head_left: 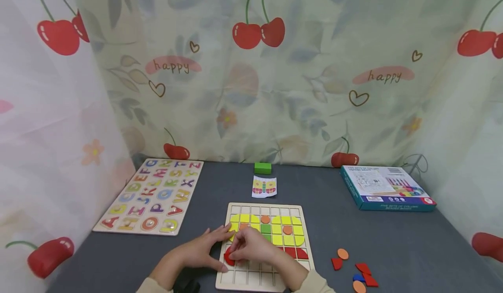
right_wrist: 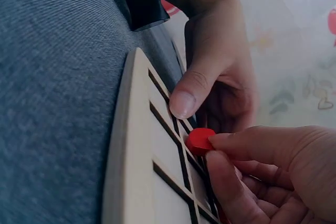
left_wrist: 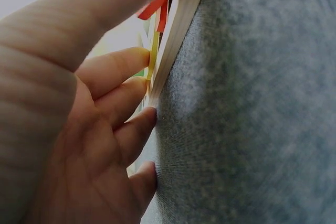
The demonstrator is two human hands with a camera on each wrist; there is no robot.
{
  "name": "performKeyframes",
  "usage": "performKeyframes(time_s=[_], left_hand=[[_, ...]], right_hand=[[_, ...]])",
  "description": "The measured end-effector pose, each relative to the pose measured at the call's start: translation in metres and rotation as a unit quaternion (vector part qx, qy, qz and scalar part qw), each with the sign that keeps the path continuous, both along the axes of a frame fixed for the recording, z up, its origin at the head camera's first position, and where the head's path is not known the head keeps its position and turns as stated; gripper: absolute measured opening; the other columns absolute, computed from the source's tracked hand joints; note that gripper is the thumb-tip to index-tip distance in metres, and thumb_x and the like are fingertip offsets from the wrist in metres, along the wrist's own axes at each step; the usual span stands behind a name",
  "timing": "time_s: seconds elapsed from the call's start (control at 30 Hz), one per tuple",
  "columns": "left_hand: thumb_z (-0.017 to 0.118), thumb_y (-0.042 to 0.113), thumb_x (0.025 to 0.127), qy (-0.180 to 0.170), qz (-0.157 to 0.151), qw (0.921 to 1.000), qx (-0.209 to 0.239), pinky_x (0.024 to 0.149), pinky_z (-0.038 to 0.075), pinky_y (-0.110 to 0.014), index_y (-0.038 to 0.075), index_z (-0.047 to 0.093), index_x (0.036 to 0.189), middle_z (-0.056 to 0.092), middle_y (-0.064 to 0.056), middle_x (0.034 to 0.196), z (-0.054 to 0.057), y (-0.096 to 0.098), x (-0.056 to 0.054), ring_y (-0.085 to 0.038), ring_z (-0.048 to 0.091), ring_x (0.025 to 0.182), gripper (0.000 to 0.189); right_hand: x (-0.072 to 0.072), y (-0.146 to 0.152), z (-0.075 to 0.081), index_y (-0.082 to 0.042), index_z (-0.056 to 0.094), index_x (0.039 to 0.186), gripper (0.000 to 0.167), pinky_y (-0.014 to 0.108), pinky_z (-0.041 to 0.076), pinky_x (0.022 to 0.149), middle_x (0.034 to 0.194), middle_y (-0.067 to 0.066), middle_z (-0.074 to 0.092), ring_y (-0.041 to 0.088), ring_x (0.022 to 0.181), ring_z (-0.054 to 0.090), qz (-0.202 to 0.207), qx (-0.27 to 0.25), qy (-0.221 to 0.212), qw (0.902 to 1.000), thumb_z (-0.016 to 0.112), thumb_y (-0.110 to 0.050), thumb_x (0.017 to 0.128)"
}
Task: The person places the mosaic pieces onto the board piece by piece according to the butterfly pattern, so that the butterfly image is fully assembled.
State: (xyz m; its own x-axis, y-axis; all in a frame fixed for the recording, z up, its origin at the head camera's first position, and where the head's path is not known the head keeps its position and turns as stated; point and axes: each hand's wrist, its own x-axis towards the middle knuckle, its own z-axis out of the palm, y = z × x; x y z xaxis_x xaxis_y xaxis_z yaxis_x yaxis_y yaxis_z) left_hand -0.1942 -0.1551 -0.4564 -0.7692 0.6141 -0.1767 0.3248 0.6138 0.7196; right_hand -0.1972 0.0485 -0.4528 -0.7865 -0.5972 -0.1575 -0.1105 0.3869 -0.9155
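Observation:
A wooden grid board (head_left: 239,279) lies on the dark table, its cells partly filled with flat yellow, green, orange and red pieces. Over the board's left side, my right hand (head_left: 255,246) pinches a small red piece (right_wrist: 199,141) between thumb and index finger, close over the grid. My left hand (head_left: 196,250) is spread along the board's left edge with its thumb near the lower corner and fingertips at the rim. Part of the red row is hidden behind the right hand. Red pieces (head_left: 296,253) show at that row's right end.
Loose orange, red and blue pieces (head_left: 363,268) lie right of the board. Beyond it are a butterfly pattern card (head_left: 264,187) and a green block (head_left: 263,168). An alphabet puzzle (head_left: 153,197) is at left, a flat box (head_left: 387,188) at back right, with a printed curtain behind.

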Motion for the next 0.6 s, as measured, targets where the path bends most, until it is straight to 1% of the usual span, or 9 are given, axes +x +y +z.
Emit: performKeyframes(time_s=[0.13,0.23,0.33,0.47,0.6], left_hand=[[0.079,0.040,0.071,-0.002,0.003,1.0000,-0.001,0.113,0.003,-0.061,0.016,0.044,0.140,0.025,-0.007,0.155,0.001,0.000,0.000,-0.032,0.015,0.144,0.080],[0.079,0.039,0.071,0.000,0.005,1.0000,-0.001,0.113,0.003,-0.061,0.015,0.044,0.140,0.025,-0.006,0.155,0.000,0.000,0.000,-0.031,0.016,0.144,0.081],[0.079,0.039,0.071,-0.001,0.005,1.0000,-0.002,0.114,0.003,-0.061,0.015,0.044,0.140,0.025,-0.006,0.155,0.000,0.000,0.000,-0.031,0.016,0.144,0.081],[0.078,0.039,0.071,-0.001,0.000,1.0000,0.003,0.113,0.002,-0.061,0.014,0.044,0.140,0.024,-0.006,0.155,0.000,0.000,0.000,-0.031,0.015,0.144,0.081],[0.078,0.039,0.071,0.001,-0.004,1.0000,0.006,0.113,0.002,-0.061,0.013,0.043,0.140,0.023,-0.006,0.155,-0.001,-0.001,-0.001,-0.032,0.015,0.144,0.082]], right_hand=[[0.002,-0.001,0.001,0.000,0.069,0.081,0.007,0.015,0.044,0.052,0.066,-0.001,0.063,0.008,0.055,0.053,-0.002,0.018,0.029,0.9994,0.072,-0.006,0.078],[0.004,-0.001,0.002,-0.003,0.070,0.077,0.004,0.014,0.043,0.050,0.062,-0.002,0.062,0.007,0.052,0.052,0.001,0.030,0.044,0.9986,0.072,-0.006,0.079],[0.006,-0.001,0.002,-0.006,0.069,0.072,0.006,0.014,0.043,0.049,0.058,-0.003,0.059,0.006,0.050,0.052,0.007,0.040,0.060,0.9974,0.070,-0.005,0.079],[0.009,-0.003,0.004,-0.006,0.069,0.074,0.005,0.013,0.041,0.048,0.058,-0.004,0.058,0.004,0.051,0.050,0.010,0.041,0.061,0.9973,0.073,-0.006,0.076],[0.012,-0.005,0.006,-0.005,0.068,0.076,0.010,0.013,0.039,0.047,0.059,-0.004,0.057,0.004,0.052,0.049,0.010,0.044,0.064,0.9970,0.077,-0.008,0.073]])
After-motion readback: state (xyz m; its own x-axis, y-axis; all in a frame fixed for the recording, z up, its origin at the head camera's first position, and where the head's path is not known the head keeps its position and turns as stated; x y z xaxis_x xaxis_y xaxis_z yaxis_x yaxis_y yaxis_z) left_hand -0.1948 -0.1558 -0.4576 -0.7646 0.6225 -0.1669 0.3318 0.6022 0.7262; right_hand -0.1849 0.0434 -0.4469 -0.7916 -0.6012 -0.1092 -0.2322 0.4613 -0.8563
